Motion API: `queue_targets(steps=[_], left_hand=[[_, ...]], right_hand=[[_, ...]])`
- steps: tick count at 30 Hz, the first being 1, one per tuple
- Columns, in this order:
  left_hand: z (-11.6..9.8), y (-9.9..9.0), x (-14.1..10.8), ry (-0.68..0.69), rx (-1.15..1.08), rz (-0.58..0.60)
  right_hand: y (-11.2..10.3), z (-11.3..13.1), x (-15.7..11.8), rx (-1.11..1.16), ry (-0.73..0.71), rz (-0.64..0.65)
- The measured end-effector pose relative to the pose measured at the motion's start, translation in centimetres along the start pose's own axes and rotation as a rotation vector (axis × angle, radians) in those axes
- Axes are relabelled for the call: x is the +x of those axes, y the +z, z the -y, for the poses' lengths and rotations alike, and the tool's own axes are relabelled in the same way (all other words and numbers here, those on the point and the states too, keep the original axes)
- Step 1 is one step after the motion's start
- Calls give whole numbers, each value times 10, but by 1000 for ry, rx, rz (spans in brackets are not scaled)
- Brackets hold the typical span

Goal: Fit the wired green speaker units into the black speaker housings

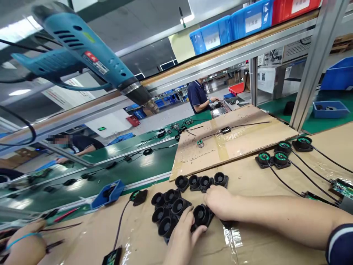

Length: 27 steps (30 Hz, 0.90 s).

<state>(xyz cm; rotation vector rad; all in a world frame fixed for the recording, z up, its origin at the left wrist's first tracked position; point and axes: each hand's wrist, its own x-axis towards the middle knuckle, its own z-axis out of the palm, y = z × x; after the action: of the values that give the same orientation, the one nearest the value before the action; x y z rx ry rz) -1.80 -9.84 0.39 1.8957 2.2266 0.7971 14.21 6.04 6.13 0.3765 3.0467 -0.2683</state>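
Several black round housings with square bases stand in a loose group on the brown covered bench. My left hand reaches in from the bottom, its fingers and thumb spread around the left side of one black housing. From the right comes my right hand, behind and right of that same housing; its fingers point down and are mostly hidden, and a dark part shows beneath it. Whether it grips anything is unclear.
Cabled housings with green boards sit at the right. Behind lies a raised board with a cable. A blue drill hangs upper left. Another person's hand is at the lower left. A blue bin stands by the bench edge.
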Motion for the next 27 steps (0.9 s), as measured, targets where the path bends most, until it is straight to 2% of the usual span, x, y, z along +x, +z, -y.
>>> queue_targets(steps=[3, 8, 14, 16, 18, 19, 21, 23, 24, 25, 27], left_hand=[[0, -4, -13, -27, -44, -148], [-16, -8, -22, -75, -68, -280], [-32, -13, 1, -134, -84, -350], [-39, -16, 13, -164, -56, -379], [-55, -18, 28, -137, -35, -441], [-67, -17, 37, -86, -35, -470], [-97, -12, 60, 97, -60, -481], [-134, 0, 88, 340, -103, -409], [-153, 10, 101, 455, -125, -353], [-172, 21, 113, 547, -141, -289], [-211, 48, 133, 645, -162, -166]], right_hand=[[-3, -2, 11, -31, -71, 48], [3, -12, 7, 42, -19, -83], [14, -17, 3, 137, -5, -179], [13, -18, 0, 250, 7, -248], [9, -21, -8, 543, 155, -378], [7, -24, -14, 773, 268, -457], [1, -33, -30, 1346, 453, -579], [-3, -45, -54, 1874, 494, -670], [-5, -53, -68, 2053, 479, -721], [-7, -61, -84, 2144, 481, -774], [-8, -77, -119, 2047, 556, -842]])
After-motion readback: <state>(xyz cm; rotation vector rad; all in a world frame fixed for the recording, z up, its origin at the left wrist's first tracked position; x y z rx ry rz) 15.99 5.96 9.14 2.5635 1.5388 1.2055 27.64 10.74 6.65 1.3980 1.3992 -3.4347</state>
